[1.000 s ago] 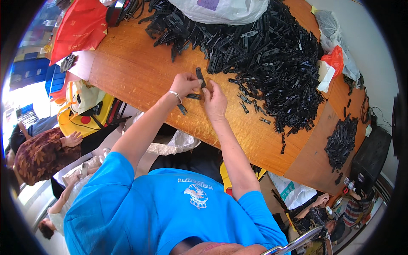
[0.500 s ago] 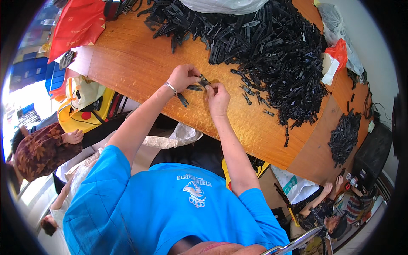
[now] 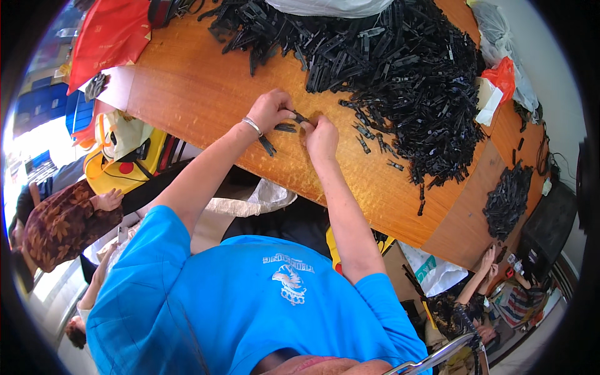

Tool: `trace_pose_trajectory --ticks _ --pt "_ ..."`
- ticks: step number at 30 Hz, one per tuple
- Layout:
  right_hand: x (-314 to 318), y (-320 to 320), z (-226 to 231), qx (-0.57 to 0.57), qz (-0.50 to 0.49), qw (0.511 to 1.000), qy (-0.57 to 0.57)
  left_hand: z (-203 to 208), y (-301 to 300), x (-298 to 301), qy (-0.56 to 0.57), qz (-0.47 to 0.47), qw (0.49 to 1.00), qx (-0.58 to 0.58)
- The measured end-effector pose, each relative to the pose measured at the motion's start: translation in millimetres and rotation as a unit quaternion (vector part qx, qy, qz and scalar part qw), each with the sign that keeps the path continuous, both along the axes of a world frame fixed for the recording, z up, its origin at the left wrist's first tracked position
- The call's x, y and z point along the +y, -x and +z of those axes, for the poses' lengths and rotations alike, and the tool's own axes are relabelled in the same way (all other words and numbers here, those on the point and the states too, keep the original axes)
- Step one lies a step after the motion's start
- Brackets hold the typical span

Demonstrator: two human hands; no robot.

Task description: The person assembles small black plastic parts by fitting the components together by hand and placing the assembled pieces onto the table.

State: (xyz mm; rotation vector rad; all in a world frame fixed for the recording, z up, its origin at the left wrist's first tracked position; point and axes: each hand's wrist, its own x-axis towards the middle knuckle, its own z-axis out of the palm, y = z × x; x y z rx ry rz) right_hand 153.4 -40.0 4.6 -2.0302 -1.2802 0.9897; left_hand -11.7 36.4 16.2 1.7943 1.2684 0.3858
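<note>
A slim black plastic clip-like piece (image 3: 300,118) is held level between my two hands over the table. My left hand (image 3: 270,112), with a bracelet at the wrist, pinches one end between thumb and fingers. At the other end my right hand (image 3: 322,139) grips it, fingers curled and partly hidden. A few loose black pieces lie by my left wrist, one flat piece (image 3: 285,127) under the hand and another piece (image 3: 267,145) nearer the table's edge. Right of my right hand, several small black pieces (image 3: 364,132) are scattered beside a large heap of similar pieces (image 3: 400,81).
The brown wooden table (image 3: 187,87) curves around me. A white bag (image 3: 331,7) rests at the heap's far side, a red bag (image 3: 109,40) at the far left. A smaller black pile (image 3: 507,201) lies at right, near another person's hands (image 3: 489,265). A yellow chair (image 3: 119,169) stands left.
Both hands stay over the same spot, still on the piece. My right hand has turned slightly, with its fingers more curled. At the lower right, the other person's hands have come together and shifted.
</note>
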Motion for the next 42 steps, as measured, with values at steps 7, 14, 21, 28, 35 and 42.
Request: trace_pose_trajectory --ticks 7,14,21,28,35,42 --pt "38.6 -11.5 10.9 0.068 0.057 0.975 0.204 -1.8 -8.0 19.6 0.054 -0.053 0.989 0.13" --pt "5.3 -12.0 16.7 0.092 0.036 0.989 0.109 14.3 -9.3 -7.4 0.077 -0.019 0.981 0.176" --pt "-23.0 -8.2 17.6 0.16 0.054 0.984 0.052 31.0 -0.4 -22.5 0.044 -0.062 0.989 0.128" --pt "-43.7 15.5 30.7 0.245 -0.033 0.969 0.01 56.4 14.3 -32.8 0.087 -0.064 0.991 0.085" --pt "-49.1 5.8 50.1 0.099 0.07 0.987 -0.107 76.0 15.3 -56.3 0.049 0.006 0.998 -0.043" --pt "-54.7 13.8 58.9 0.211 0.012 0.97 -0.123 93.4 18.0 -64.7 0.022 0.008 0.999 -0.031"
